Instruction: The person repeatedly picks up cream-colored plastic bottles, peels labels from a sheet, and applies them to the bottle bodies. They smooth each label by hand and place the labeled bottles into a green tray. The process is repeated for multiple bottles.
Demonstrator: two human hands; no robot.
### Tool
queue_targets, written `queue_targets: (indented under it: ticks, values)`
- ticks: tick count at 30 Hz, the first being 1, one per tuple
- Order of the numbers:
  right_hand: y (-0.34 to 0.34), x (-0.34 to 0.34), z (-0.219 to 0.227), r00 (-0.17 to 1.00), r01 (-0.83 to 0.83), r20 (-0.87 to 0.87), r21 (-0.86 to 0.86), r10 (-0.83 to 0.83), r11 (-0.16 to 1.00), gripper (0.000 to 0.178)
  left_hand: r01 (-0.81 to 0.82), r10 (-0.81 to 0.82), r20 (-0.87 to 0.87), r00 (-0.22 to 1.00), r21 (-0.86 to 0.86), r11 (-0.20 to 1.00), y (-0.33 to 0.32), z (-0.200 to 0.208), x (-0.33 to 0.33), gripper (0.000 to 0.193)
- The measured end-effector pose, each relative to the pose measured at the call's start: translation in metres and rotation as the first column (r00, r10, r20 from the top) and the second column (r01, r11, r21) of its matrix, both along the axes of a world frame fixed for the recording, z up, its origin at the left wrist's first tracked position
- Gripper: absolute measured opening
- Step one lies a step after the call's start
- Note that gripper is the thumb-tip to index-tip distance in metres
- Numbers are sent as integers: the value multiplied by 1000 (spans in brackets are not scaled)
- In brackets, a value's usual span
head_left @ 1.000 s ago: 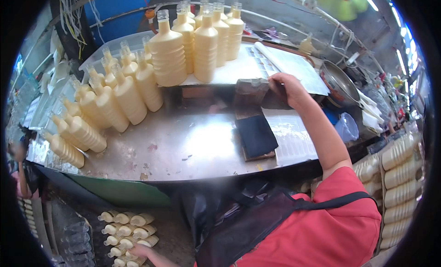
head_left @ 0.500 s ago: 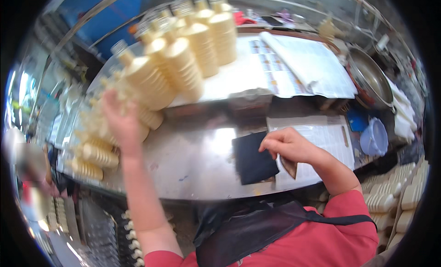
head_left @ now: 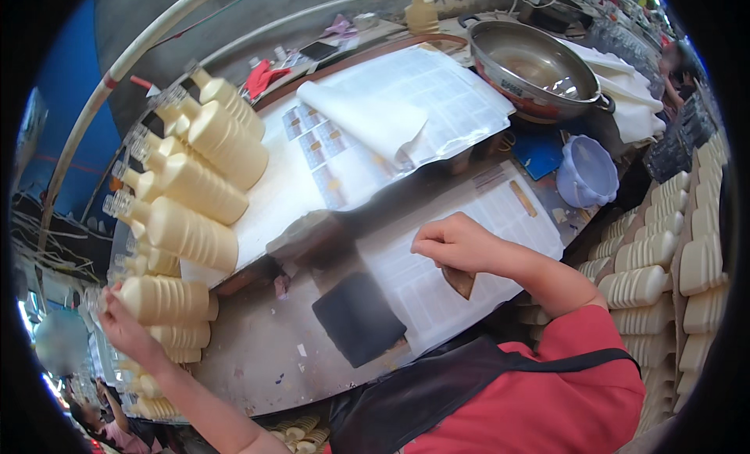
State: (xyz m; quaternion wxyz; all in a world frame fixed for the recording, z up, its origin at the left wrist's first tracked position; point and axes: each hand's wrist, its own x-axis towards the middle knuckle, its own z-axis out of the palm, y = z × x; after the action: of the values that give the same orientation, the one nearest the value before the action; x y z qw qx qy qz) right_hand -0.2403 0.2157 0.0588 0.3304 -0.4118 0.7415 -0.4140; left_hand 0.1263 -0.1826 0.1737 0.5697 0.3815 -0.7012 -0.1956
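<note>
At the left, my left hand (head_left: 131, 327) is closed around the clear neck of a cream-coloured ribbed bottle (head_left: 166, 299). That bottle lies on its side near other bottles of the same kind. My right hand (head_left: 461, 242) is closed on a brown, flat, pointed piece, perhaps a scraper (head_left: 459, 283), whose tip points down; the fist hides the rest. It hovers over the sheets of labels (head_left: 437, 286) on the table. Left of those sheets lies a black square pad (head_left: 359, 320).
More cream bottles (head_left: 195, 231) stand on the raised shelf. Beside them lies a stack of label sheets (head_left: 437, 103) with its corner rolled over. A metal pan (head_left: 539, 67), a lilac bucket (head_left: 586, 173) and a blue flat piece (head_left: 537, 155) are at the right. Racks of bottles (head_left: 637, 286) rise at far right.
The view has swung to the left. My left hand has come down from over the bottles onto one bottle's neck. The right hand still holds the brown piece, now over the label sheets.
</note>
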Motion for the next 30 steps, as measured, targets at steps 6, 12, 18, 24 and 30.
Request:
queue_targets:
  ticks: [6, 12, 18, 24, 30]
  values:
    - [-28, 43, 17, 960, -129, -274, -259, 55, 957, 28, 402, -398, -61, 915, 191, 895, 103, 15, -48, 28]
    - [-54, 98, 34, 967, -129, -237, -132, 95, 983, 73, 466, -570, -34, 821, 617, 634, 165, -46, -141, 30]
    - [-64, 80, -17, 1000, 10, -15, -196, -14, 981, 69, 610, -584, -302, 754, 652, 450, 201, -113, -140, 78]
    - [-65, 89, -28, 987, 58, 159, -254, -18, 966, 64, 627, -494, -453, 742, 731, 271, 211, -145, -122, 86]
    - [-44, 74, -39, 996, 83, 40, -113, -79, 990, 40, 624, -518, -414, 748, 706, 335, 211, -143, -118, 83]
